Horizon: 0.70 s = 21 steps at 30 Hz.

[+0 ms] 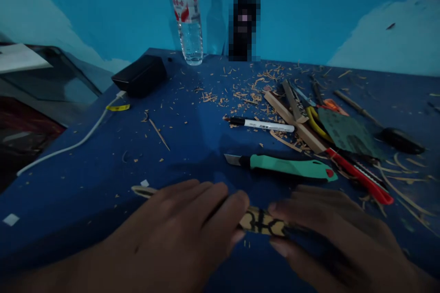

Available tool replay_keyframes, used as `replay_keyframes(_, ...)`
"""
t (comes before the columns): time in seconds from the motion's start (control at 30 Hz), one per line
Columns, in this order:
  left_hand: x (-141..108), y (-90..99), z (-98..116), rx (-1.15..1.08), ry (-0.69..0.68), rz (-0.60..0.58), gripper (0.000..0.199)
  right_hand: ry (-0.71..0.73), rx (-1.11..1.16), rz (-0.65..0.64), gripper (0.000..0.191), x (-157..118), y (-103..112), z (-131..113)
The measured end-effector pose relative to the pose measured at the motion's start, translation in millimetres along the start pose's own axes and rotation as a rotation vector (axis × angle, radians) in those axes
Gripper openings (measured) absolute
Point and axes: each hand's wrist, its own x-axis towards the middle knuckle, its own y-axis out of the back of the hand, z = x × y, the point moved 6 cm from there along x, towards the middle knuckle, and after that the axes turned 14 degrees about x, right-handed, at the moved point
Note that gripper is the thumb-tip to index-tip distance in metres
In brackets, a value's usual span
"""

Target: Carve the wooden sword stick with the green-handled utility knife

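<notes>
Item: my left hand (195,219), fingers curled closed around a slim, pale wooden piece with black drawn markings (263,222), one narrow end projecting leftward. Item: my right hand (340,226), thumb and forefinger pinching the piece's marked section, low over a blue-topped table (103,155). Just beyond: a green-handled cutter (288,167), steel blade pointing left; then a white marker with black cap (264,124). To my right: a red-bodied snap-off knife (360,176). Farther: curled tan wood shavings (250,97), a black rectangular box (140,75), and an upright clear plastic bottle (190,36).
</notes>
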Motion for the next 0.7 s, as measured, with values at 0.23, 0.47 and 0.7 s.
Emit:
replay_keyframes(0.23, -6.0, -2.2, 3.4, 0.044, -0.084, 0.039, 0.024, 0.037, -0.021, 0.019, 0.014, 1.9, -4.9, -15.4)
replay_keyframes(0.47, -2.9, -3.4, -19.1, -0.216, 0.214, -0.032, 0.035, -0.04, -0.375, 0.117, 0.049, 15.2, 29.2, 32.4)
replay_keyframes(0.7, -15.0, -15.7, -32.8, -1.05, 0.696, -0.208, 0.033, -0.062, -0.513, 0.084, 0.033, 28.3, 32.3, 52.9)
